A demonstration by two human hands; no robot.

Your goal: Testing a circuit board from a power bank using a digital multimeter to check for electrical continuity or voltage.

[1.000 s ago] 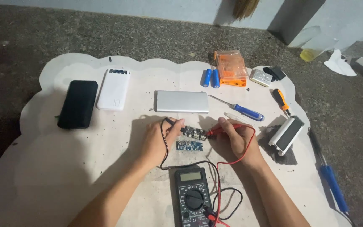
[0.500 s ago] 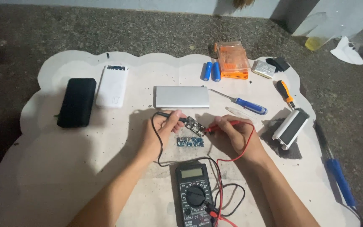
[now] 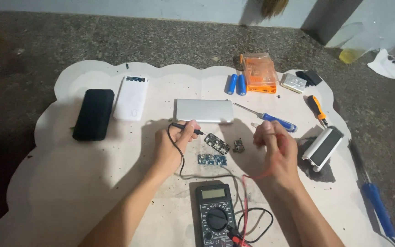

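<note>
White paper covers the rough floor. Left hand (image 3: 172, 146) pinches the black probe (image 3: 186, 127), tip pointing right toward the dark circuit board (image 3: 217, 143) just beside it. Right hand (image 3: 275, 148) is fisted, blurred, around the red lead (image 3: 257, 176), slightly farther off.

A black phone (image 3: 93, 114) lies at the left of the frame, with a white power bank (image 3: 131, 98) just beside it. A silver case (image 3: 204, 110) is in the middle. At upper right stand two blue batteries (image 3: 236, 84) beside an orange box (image 3: 260, 73). An orange screwdriver (image 3: 317, 109) lies right of them.
</note>
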